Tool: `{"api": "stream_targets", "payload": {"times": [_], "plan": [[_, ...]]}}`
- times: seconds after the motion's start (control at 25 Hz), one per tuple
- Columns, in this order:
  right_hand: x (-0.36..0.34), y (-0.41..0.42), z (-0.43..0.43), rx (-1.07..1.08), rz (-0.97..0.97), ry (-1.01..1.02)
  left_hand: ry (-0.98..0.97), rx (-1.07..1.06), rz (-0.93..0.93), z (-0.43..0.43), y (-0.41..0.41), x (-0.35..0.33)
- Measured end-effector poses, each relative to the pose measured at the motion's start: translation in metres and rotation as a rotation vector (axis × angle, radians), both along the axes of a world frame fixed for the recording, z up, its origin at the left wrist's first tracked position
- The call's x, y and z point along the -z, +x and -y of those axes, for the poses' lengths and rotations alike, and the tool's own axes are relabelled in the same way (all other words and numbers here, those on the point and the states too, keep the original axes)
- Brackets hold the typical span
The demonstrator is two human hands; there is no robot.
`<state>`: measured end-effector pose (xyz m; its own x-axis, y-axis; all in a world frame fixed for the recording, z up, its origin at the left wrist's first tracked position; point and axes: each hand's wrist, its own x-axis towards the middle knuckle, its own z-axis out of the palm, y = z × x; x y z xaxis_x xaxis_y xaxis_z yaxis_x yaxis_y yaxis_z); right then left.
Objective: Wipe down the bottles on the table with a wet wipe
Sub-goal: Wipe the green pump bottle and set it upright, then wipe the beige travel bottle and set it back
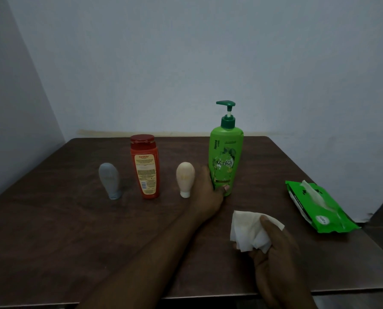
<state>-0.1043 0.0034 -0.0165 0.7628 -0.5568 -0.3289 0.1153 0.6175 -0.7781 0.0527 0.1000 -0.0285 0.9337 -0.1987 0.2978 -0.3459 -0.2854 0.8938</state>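
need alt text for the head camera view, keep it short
A person's left hand grips the base of a green pump bottle while the right hand holds a white wet wipe. Three more bottles and a green wipes pack sit on the dark table.

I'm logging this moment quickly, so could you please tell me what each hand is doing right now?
Left hand: gripping the base of the green pump bottle.
Right hand: holding a crumpled white wet wipe.
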Motion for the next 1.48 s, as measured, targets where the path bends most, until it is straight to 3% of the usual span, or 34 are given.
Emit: {"api": "stream_targets", "payload": {"times": [0.52,0.72,0.92,1.0,1.08,1.2,1.48], "plan": [[-0.005,-0.006,-0.004,-0.027,0.029,-0.023,0.021,-0.019,0.003,-0.004,-0.006,-0.005],[-0.008,-0.007,-0.004,-0.017,0.017,-0.01,0.038,0.066,-0.007,-0.013,-0.011,-0.002],[-0.005,-0.006,0.0,-0.021,0.025,-0.018,0.26,0.241,-0.02,-0.044,-0.05,-0.006],[-0.002,-0.007,0.0,-0.066,0.067,-0.072,0.368,0.133,0.059,-0.062,-0.068,0.002],[-0.003,-0.008,-0.002,-0.066,0.083,-0.077,0.32,-0.04,0.097,-0.077,-0.08,0.003],[-0.007,-0.009,-0.006,-0.037,0.057,-0.063,0.221,-0.259,0.011,-0.088,-0.069,-0.009],[-0.017,-0.015,-0.013,-0.07,0.03,-0.165,0.31,-0.373,-0.155,-0.064,-0.031,-0.021]]}}
